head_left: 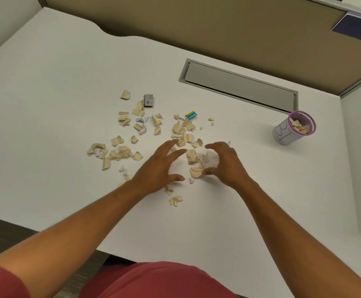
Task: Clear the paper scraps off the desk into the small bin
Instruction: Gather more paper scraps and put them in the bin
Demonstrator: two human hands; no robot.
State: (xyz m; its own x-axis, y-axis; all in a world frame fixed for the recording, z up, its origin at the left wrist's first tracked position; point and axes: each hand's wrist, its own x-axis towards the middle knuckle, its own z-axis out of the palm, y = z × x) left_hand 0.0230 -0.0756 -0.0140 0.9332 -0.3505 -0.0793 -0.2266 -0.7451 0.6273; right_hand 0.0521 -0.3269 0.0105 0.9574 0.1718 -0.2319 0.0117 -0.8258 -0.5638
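Several tan and white paper scraps [119, 150] lie scattered across the middle of the white desk [46, 82]. A small heap of scraps [196, 160] sits between my two hands. My left hand [160, 168] rests flat with fingers spread, just left of the heap. My right hand [222, 162] is cupped against the heap's right side, fingers curled over white scraps, thumb touching a tan piece. The small bin [293, 127], a grey cylinder with a purple rim, stands at the right and holds some tan scraps.
A grey folded card [148, 100] and a blue and yellow label scrap [191, 115] lie among the far scraps. A recessed grey cable flap [237, 84] runs along the back. Tan partition walls enclose the back and right. The desk's front edge is near my body.
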